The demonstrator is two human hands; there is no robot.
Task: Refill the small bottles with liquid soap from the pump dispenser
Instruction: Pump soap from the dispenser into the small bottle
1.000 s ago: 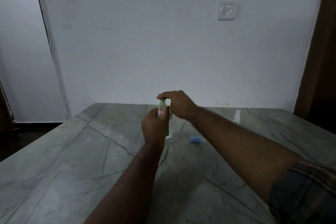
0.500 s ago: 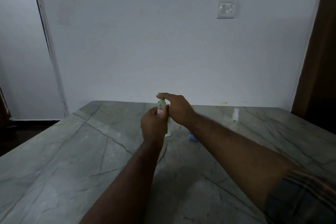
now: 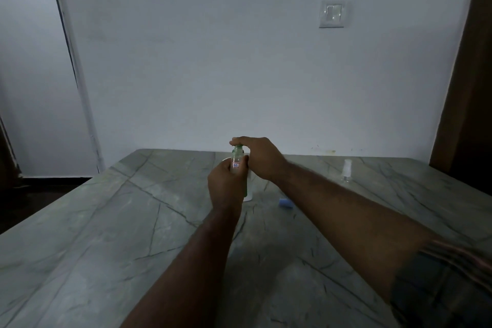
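Above table (image 3: 106, 234), small bottle (image 3: 236, 161) in left hand (image 3: 226, 186), right hand (image 3: 261, 157) atop.

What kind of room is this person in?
Probably a plain room in a home, though I can't be sure. There's a big marble-look table, a bare white wall with a light switch, and a dark wooden door frame at the right.

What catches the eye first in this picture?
Two hands meet mid-table: the left hand grips a small green bottle upright, and the right hand covers its top. To their right on the marble table, a blue cap lies and a small clear bottle stands.
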